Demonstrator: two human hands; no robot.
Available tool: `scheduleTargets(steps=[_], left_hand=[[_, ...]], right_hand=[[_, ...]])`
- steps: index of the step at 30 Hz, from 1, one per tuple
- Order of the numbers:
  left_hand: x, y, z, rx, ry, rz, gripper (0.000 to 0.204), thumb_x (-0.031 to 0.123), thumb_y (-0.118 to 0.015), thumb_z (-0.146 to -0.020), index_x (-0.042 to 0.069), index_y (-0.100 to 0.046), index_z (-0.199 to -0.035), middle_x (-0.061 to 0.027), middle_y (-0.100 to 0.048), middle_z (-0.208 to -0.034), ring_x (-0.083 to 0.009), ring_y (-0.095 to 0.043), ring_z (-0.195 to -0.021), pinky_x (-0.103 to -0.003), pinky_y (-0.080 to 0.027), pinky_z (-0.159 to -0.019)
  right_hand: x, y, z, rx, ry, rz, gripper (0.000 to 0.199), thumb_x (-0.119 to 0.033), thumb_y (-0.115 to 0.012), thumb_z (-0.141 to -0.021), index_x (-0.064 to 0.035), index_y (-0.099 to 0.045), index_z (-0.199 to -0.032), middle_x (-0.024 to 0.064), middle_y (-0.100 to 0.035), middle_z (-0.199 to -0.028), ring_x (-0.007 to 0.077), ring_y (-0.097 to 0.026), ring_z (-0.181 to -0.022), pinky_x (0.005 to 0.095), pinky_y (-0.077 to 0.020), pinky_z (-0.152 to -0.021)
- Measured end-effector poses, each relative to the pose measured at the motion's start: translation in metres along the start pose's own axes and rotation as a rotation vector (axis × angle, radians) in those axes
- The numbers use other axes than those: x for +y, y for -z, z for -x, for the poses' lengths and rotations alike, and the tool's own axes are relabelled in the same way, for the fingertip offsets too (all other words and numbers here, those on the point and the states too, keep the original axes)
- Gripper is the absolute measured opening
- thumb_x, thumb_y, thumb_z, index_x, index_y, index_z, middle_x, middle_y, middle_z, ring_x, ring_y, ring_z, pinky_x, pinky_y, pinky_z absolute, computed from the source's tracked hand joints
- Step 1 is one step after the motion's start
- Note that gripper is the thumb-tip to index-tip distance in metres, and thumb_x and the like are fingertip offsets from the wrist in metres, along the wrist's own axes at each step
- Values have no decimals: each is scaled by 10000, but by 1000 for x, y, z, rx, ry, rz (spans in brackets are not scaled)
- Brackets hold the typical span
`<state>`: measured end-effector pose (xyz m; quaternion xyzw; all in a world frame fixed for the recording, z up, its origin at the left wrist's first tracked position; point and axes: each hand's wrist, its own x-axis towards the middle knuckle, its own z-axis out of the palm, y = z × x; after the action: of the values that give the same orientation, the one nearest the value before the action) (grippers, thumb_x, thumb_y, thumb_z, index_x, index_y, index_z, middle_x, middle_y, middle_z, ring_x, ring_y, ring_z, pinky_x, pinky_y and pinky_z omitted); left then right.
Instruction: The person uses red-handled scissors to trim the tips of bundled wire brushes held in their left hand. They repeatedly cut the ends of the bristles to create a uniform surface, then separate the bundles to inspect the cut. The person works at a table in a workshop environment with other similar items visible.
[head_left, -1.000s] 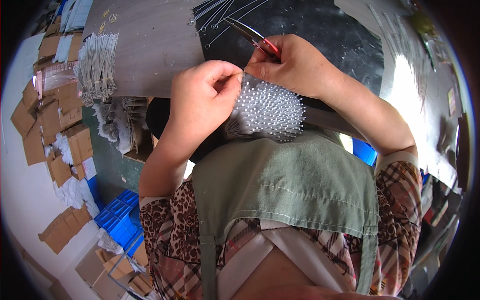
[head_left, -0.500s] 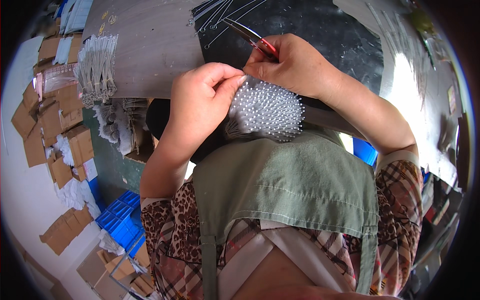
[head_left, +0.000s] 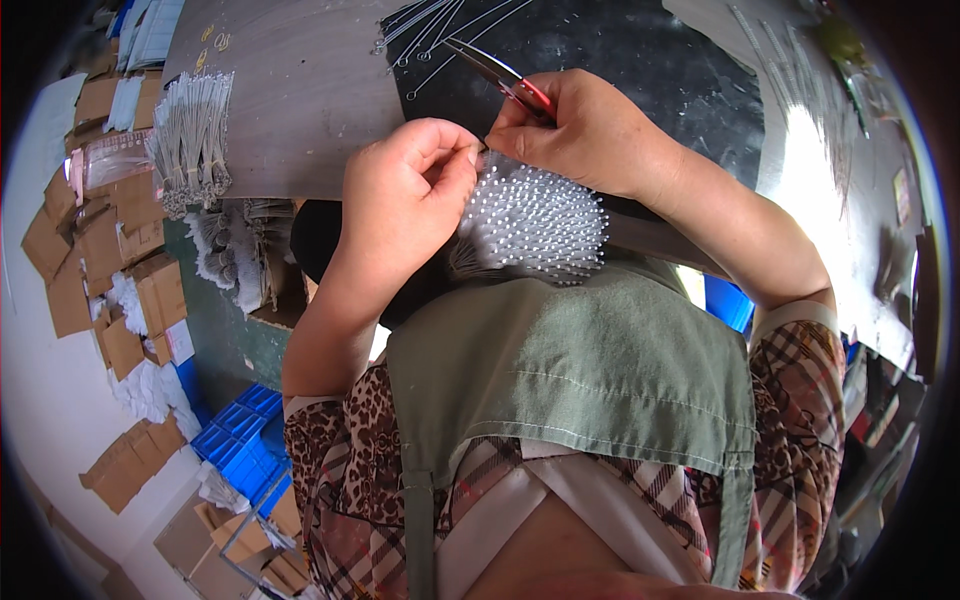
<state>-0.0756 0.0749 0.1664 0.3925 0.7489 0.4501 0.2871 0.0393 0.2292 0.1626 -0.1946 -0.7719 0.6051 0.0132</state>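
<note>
A pair of red-handled scissors (head_left: 536, 98) is tucked in my right hand (head_left: 590, 130), its dark blades pointing up and left. The thumb and forefinger of that hand are pressed together. Beside it, my left hand (head_left: 410, 190) is closed in a pinch, its fingertips close to those of the right. Whatever lies between the fingertips is too small to make out. Just under both hands is a dense bundle of thin wires with white bead-like tips (head_left: 540, 222), resting against the green apron (head_left: 570, 350). Part of the bundle is hidden by my left hand.
Looped wires (head_left: 430, 35) lie on the black mat (head_left: 640, 100) ahead. A tied wire bundle (head_left: 190, 140) lies at the left of the grey table (head_left: 300, 110). Blue crates (head_left: 240, 435) and cardboard boxes (head_left: 160, 290) fill the left side. More wires (head_left: 790, 60) lie far right.
My left fingertips have drawn slightly left, away from the right ones, leaving a small gap. The right hand, scissors and bundle have hardly moved.
</note>
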Motion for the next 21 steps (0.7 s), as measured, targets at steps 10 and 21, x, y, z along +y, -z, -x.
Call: scheduleTargets(steps=[10,21], left_hand=[[-5,16,0,-193,331,409,219,171,-538,-931,-10,-613,-1029,-95,-664,-911,-168,-660,-755,-284,-555,-612],[-52,19,36,-372,170,544,724,127,-810,-649,-1,-457,-1268,-130,-553,-1209,-214,-539,-1111,-357,-447,-917]], right_hand=[[4,0,1,-31,-40,-18,158,-196,-663,-797,-39,-658,-812,75,-645,-703,143,-614,-666,278,-492,-657],[9,-3,2,8,-34,-52,142,-149,-680,-820,-11,-647,-829,-3,-600,-692,53,-536,-652,226,-442,-624]])
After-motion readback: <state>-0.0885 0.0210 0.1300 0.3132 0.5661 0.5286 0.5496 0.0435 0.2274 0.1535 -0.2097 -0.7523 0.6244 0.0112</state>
